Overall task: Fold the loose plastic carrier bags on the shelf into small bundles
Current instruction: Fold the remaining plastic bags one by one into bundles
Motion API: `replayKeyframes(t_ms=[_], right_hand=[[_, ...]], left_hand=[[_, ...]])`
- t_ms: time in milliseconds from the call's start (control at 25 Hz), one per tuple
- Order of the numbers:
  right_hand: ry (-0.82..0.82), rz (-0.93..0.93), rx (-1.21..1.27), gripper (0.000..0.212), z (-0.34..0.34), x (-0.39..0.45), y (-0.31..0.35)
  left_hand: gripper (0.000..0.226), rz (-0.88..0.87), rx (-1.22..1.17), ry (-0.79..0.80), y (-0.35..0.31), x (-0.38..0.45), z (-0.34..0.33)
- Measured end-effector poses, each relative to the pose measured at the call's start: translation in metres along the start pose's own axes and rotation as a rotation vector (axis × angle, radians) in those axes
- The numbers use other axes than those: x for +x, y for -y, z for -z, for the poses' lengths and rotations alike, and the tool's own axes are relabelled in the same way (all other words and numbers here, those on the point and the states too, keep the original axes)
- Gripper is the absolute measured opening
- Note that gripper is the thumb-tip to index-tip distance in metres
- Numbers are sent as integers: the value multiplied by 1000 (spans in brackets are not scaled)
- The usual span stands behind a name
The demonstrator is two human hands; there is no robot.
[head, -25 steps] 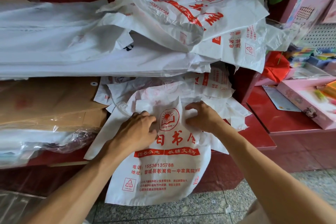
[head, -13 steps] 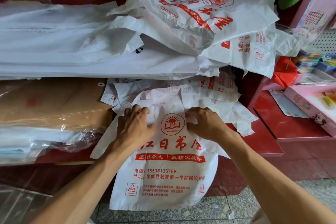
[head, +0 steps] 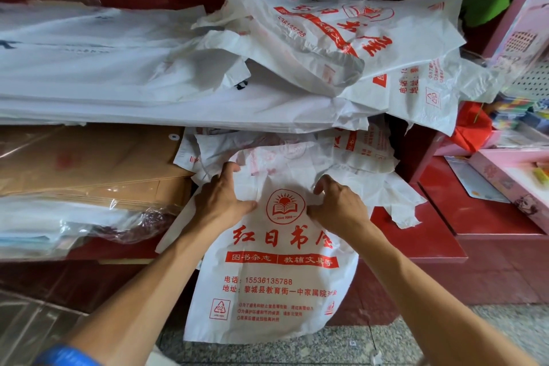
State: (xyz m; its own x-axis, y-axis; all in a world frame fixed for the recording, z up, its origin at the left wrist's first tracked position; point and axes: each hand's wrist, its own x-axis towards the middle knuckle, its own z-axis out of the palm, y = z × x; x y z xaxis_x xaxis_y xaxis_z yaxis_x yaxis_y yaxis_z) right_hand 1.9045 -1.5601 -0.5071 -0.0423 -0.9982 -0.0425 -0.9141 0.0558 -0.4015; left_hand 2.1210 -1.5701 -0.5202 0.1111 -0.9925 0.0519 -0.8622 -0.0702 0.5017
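I see my left hand [head: 221,202] and right hand [head: 338,206] pinching the white bag [head: 276,276] near its top. It hangs down off the red shelf [head: 421,244].

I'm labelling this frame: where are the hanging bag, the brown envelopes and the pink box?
Hanging bag [head: 276,282], head view, printed front.
Brown envelopes [head: 89,157], head view, top sheet.
Pink box [head: 511,178], head view, lid.
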Motion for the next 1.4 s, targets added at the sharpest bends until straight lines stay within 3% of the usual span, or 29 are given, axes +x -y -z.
replayKeyframes(t_ms=[80, 160, 280, 440, 640, 800, 880, 960, 1040, 1120, 1240, 1400], right_hand=[[-56, -24, 67, 17, 4, 0, 1], [-110, -55, 235, 26, 10, 3, -2], [-138, -71, 406, 41, 15, 7, -12], [-157, -13, 412, 54, 17, 10, -21], [-132, 92, 325, 70, 15, 12, -25], [-121, 108, 284, 74, 15, 15, -28], [-114, 98, 262, 77, 15, 19, -30], [-91, 93, 241, 83, 16, 24, -33], [-76, 59, 232, 86, 17, 30, -36], [-74, 12, 217, 85, 16, 35, -37], [-88, -27, 225, 82, 15, 41, -37], [-223, 25, 68, 78, 14, 40, -40]], left_hand=[[63, -60, 17, -39, -4, -3, 0], [56, -129, 47, -89, -5, -2, -1], [75, -200, -129, -65, -4, 2, -1], [88, -253, -239, -86, -8, 1, 3], [101, -197, -333, -79, -7, 5, 6], [108, -234, -305, -134, -2, 9, 7], [101, -186, -205, -154, -1, 6, 6], [83, -276, -49, -162, -5, -1, 6], [61, -477, 55, -31, -16, -15, 5], [47, -654, 151, 209, -29, -33, 0], [39, -750, 206, 348, -39, -45, -8], [80, -610, 273, 517, -31, -41, -3]])
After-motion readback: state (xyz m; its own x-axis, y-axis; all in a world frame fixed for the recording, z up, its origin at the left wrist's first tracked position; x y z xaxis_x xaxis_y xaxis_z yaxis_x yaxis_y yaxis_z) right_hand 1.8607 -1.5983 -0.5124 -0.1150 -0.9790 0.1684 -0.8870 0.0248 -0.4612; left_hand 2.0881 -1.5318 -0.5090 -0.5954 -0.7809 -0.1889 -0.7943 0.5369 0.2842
